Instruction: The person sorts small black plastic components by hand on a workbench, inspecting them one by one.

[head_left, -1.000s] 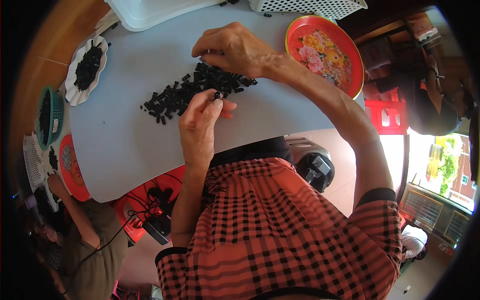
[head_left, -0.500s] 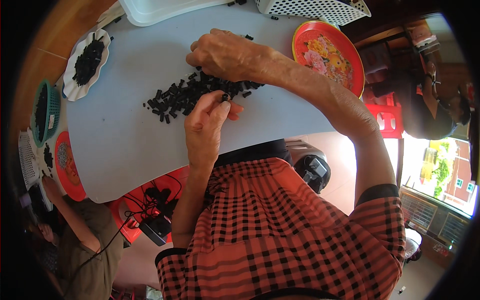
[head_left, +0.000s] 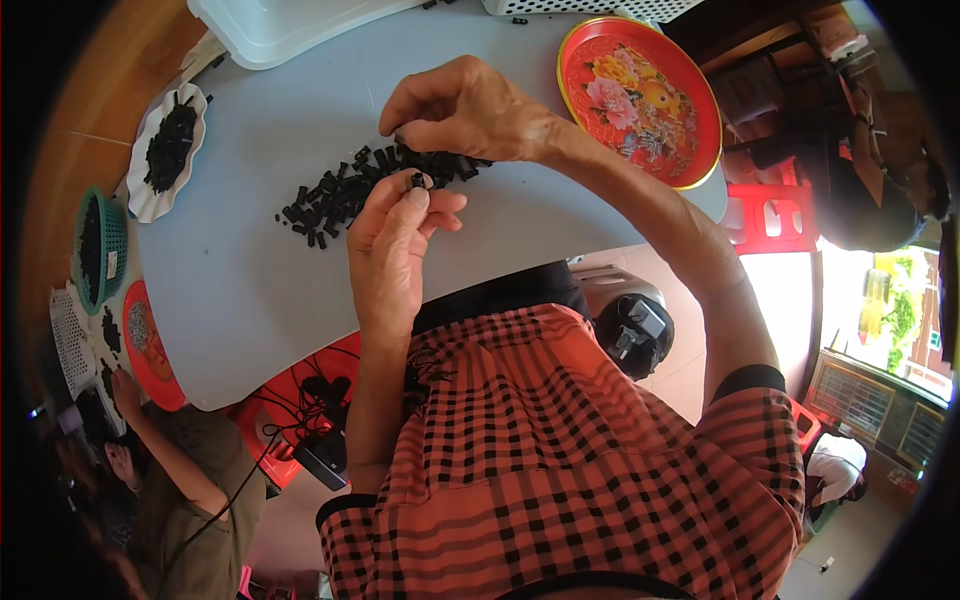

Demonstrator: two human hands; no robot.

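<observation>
My left hand point(head_left: 388, 245) pinches a small black tube-shaped piece point(head_left: 418, 182) between thumb and fingertips, its end pointing up. Just beyond it, over the table, my right hand point(head_left: 468, 112) has its thumb and index finger pressed together. Whatever sits between those fingertips is too small to make out. A loose heap of short black pieces point(head_left: 335, 195) lies on the pale table point(head_left: 250, 290), partly hidden behind both hands. To the right, a round red flowered tray point(head_left: 612, 75) holds a scatter of thin silvery metal bits point(head_left: 655, 138).
A white scalloped dish point(head_left: 150, 205) of black pieces stands at the left, near a green basket point(head_left: 112, 245) and another red tray point(head_left: 165, 380). White bins point(head_left: 265, 50) line the far edge. A co-worker's arm point(head_left: 175, 450) reaches in at lower left. Cables point(head_left: 310, 395) hang over a red stool.
My right hand has turned from a loosely curled fist to a pinch, its fingertips just above the left hand's black piece. The left hand keeps its hold. The whole view has shifted slightly.
</observation>
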